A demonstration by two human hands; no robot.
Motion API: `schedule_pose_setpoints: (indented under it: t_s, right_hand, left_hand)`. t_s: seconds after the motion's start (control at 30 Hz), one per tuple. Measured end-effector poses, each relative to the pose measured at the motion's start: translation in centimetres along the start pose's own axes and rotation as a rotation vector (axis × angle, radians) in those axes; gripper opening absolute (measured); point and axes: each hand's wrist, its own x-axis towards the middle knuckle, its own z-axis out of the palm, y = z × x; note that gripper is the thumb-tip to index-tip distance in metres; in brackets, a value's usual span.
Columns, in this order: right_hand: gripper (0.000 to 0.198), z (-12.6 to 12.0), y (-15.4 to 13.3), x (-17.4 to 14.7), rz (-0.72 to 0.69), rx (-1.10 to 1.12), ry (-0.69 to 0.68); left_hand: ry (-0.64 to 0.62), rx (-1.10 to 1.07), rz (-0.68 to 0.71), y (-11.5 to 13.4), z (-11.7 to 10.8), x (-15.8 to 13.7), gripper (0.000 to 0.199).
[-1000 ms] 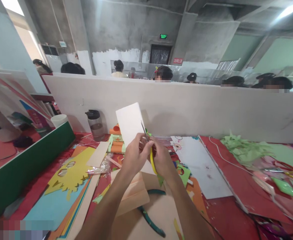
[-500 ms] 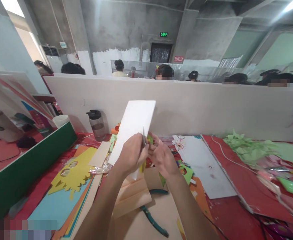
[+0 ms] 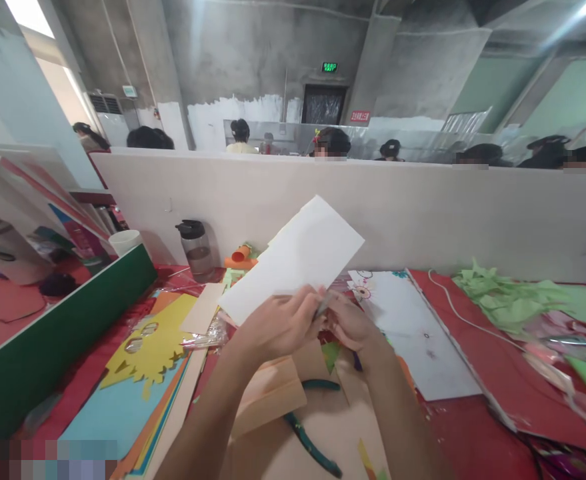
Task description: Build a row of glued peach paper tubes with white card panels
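A white card sheet (image 3: 297, 250) is up in front of me, tilted, its lower part behind my left hand (image 3: 277, 327). That hand is closed at the sheet's lower edge. Close against it is my right hand (image 3: 355, 323), fingers curled, their grip partly hidden. Between the two hands shows a thin grey metal tool (image 3: 323, 305); its kind and which hand has it are unclear. Below the hands, a tool with curved teal handles (image 3: 313, 447) lies on tan card (image 3: 267, 457), its head covered by a folded tan piece (image 3: 270, 400).
At left are yellow cut paper (image 3: 147, 347), blue paper (image 3: 107, 407) and a green divider (image 3: 67, 313). A water bottle (image 3: 197, 250) and orange rolls (image 3: 241, 255) stand near the white partition (image 3: 423, 213). Right are a marked white sheet (image 3: 423, 340), green tissue (image 3: 507, 300) and a cable (image 3: 453, 303).
The white sheet has turned clockwise, its top swinging right. Both hands have shifted right with it, and the metal tool between them shows less.
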Motion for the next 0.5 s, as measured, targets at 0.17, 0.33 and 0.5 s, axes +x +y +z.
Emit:
schedule_pose_setpoints:
  t_s: [0.17, 0.33, 0.5]
  right_hand:
    - [0.046, -2.1, -1.9, -0.9, -0.089, -0.293, 0.245]
    - [0.043, -5.0, -4.1, -1.3, -0.472, -0.051, 0.422]
    - [0.015, -3.3, -5.2, -1.9, -0.772, 0.223, 0.496]
  left_hand:
    - [-0.189, -0.038, 0.075, 1.9, -1.2, 0.5, 0.017]
    - [-0.197, -0.558, -0.330, 1.5, -3.1, 0.7, 0.026]
    - [-0.002, -0.901, -0.766, -1.4, -3.2, -0.4, 0.033]
